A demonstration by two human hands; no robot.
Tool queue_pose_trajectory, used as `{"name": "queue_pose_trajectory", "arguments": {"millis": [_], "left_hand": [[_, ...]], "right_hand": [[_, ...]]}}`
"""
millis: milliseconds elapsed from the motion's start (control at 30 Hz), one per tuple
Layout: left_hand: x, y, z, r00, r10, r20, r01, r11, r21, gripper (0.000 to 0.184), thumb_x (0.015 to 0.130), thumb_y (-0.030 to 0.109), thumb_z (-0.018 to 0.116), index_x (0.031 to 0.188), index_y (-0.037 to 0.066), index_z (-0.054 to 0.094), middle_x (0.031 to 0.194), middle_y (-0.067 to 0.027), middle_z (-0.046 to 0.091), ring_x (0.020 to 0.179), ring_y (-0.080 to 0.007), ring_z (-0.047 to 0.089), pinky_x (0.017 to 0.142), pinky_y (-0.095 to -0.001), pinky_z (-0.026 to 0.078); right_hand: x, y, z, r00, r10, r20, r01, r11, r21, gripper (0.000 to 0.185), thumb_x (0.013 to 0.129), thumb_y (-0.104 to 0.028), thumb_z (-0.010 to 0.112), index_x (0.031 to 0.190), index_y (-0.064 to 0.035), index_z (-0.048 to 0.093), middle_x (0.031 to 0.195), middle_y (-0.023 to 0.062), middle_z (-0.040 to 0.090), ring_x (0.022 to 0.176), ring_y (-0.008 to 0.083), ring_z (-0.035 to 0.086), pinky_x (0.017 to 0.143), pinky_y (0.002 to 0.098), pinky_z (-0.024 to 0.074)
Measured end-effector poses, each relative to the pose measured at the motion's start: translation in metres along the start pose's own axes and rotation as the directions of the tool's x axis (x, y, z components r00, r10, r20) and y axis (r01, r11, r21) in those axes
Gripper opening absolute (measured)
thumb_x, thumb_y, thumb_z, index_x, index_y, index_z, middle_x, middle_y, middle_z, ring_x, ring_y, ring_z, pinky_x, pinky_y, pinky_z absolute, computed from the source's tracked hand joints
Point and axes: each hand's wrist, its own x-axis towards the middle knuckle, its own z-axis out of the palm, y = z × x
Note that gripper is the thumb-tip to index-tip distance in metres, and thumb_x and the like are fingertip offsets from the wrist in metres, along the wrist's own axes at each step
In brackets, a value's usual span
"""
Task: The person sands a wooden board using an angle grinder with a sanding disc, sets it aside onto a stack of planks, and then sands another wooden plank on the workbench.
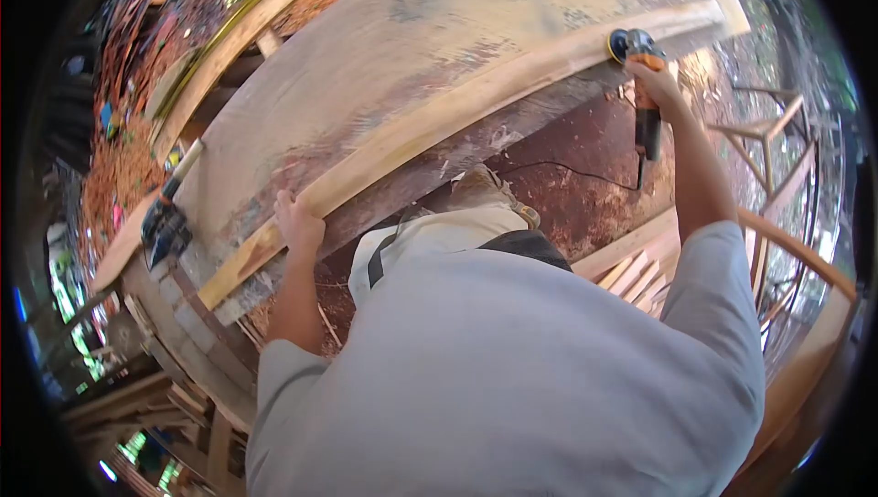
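A long pale wooden plank [448,117] lies along the near edge of a worn workbench top [366,67]. My left hand [298,221] rests on the plank toward its left end, fingers wrapped over its edge. In my right hand [654,82] is an orange and black angle grinder [647,127], gripped around its body. The grinder's round disc [618,45] is at the plank's right part; whether it touches the wood I cannot tell. From the tool's lower end a dark cord [585,173] runs off to the left.
Another dark power tool [166,227] sits at the bench's left end. Long boards [247,26] lie beyond the bench at upper left. Wood strips [636,279] are stacked on the right, near a wooden frame [768,136]. Shavings cover the reddish ground [585,145].
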Motion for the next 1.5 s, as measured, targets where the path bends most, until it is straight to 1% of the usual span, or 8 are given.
{"name": "queue_pose_trajectory", "arguments": {"millis": [367, 433, 600, 667, 733, 1000, 1233, 1500], "left_hand": [[0.012, 0.096, -0.006, 0.978, 0.093, -0.187, -0.143, 0.951, -0.274, 0.028, 0.065, 0.003, 0.068, 0.092, 0.000, 0.067, 0.104, -0.0177, 0.059, 0.103, -0.0408, 0.057, 0.089, -0.0495, 0.048], [0.009, 0.099, 0.006, 0.883, 0.071, -0.463, -0.316, 0.820, -0.477, 0.026, 0.068, 0.007, 0.068, 0.092, -0.001, 0.067, 0.108, -0.0194, 0.060, 0.104, -0.0414, 0.058, 0.091, -0.0501, 0.049], [-0.025, 0.107, -0.023, 0.962, 0.253, 0.099, -0.028, 0.457, -0.889, 0.046, 0.088, 0.036, 0.072, 0.106, -0.006, 0.071, 0.107, -0.0266, 0.069, 0.105, -0.0390, 0.068, 0.090, -0.0453, 0.053], [-0.026, 0.093, -0.022, 0.766, 0.416, 0.489, 0.231, 0.532, -0.815, 0.065, 0.095, 0.056, 0.064, 0.108, -0.007, 0.073, 0.101, -0.0283, 0.073, 0.101, -0.0356, 0.071, 0.087, -0.0439, 0.055], [-0.037, 0.077, -0.007, 0.814, 0.392, 0.427, 0.190, 0.515, -0.836, 0.075, 0.097, 0.066, 0.056, 0.103, -0.007, 0.075, 0.097, -0.0238, 0.075, 0.096, -0.0305, 0.073, 0.081, -0.0407, 0.056], [-0.090, -0.020, -0.030, 0.772, 0.273, 0.574, 0.635, -0.368, -0.680, 0.067, 0.093, 0.066, 0.065, 0.105, 0.001, 0.073, 0.086, -0.0097, 0.072, 0.067, -0.0181, 0.070, 0.058, -0.0300, 0.056], [-0.134, -0.138, -0.011, 0.874, 0.028, 0.486, 0.449, -0.430, -0.783, 0.060, 0.100, 0.057, 0.061, 0.109, -0.001, 0.073, 0.090, -0.0088, 0.072, 0.067, -0.0176, 0.072, 0.056, -0.0303, 0.058], [-0.157, -0.260, -0.021, 0.847, -0.158, 0.507, 0.379, -0.489, -0.786, 0.067, 0.102, 0.065, 0.048, 0.131, 0.007, 0.064, 0.108, -0.0127, 0.074, 0.080, -0.0229, 0.076, 0.068, -0.0357, 0.066]], "right_hand": [[-0.072, -0.014, 0.135, 0.954, -0.097, 0.285, 0.150, 0.974, -0.171, 0.022, 0.091, -0.022, 0.075, 0.106, -0.0053, 0.071, 0.087, 0.0005, 0.065, 0.074, 0.0100, 0.061, 0.066, 0.0301, 0.0508], [-0.103, -0.027, 0.178, 0.933, -0.142, 0.329, 0.214, 0.957, -0.195, 0.022, 0.090, -0.021, 0.076, 0.105, -0.0052, 0.071, 0.081, -0.0010, 0.064, 0.070, 0.0098, 0.060, 0.062, 0.0303, 0.0495], [-0.170, -0.047, 0.289, 0.882, -0.132, 0.453, 0.266, 0.932, -0.247, 0.021, 0.087, -0.020, 0.078, 0.100, -0.0051, 0.070, 0.074, -0.0015, 0.063, 0.063, 0.0094, 0.058, 0.056, 0.0308, 0.0470], [-0.205, -0.061, 0.335, 0.905, 0.043, 0.424, 0.072, 0.965, -0.252, 0.020, 0.087, -0.019, 0.078, 0.100, -0.0056, 0.071, 0.073, -0.0011, 0.062, 0.062, 0.0092, 0.058, 0.055, 0.0305, 0.0468], [-0.237, -0.069, 0.377, 0.901, 0.022, 0.434, 0.100, 0.961, -0.258, 0.020, 0.087, -0.018, 0.078, 0.100, -0.0049, 0.070, 0.075, 0.0005, 0.064, 0.064, 0.0107, 0.060, 0.057, 0.0312, 0.0482], [-0.330, -0.057, 0.511, 0.836, -0.073, 0.544, 0.272, 0.916, -0.295, 0.033, 0.085, -0.021, 0.077, 0.108, 0.0007, 0.067, 0.091, 0.0154, 0.075, 0.085, 0.0233, 0.072, 0.075, 0.0376, 0.0561], [-0.408, -0.083, 0.622, 0.804, -0.052, 0.593, 0.413, 0.766, -0.493, 0.068, 0.079, -0.041, 0.076, 0.125, 0.0054, 0.054, 0.114, 0.0308, 0.070, 0.109, 0.0476, 0.068, 0.091, 0.0507, 0.0557], [-0.424, -0.094, 0.706, 0.360, -0.020, 0.933, 0.471, 0.867, -0.163, 0.061, 0.090, -0.047, 0.076, 0.121, 0.0038, 0.061, 0.107, 0.0180, 0.072, 0.099, 0.0253, 0.070, 0.090, 0.0360, 0.0538]]}}
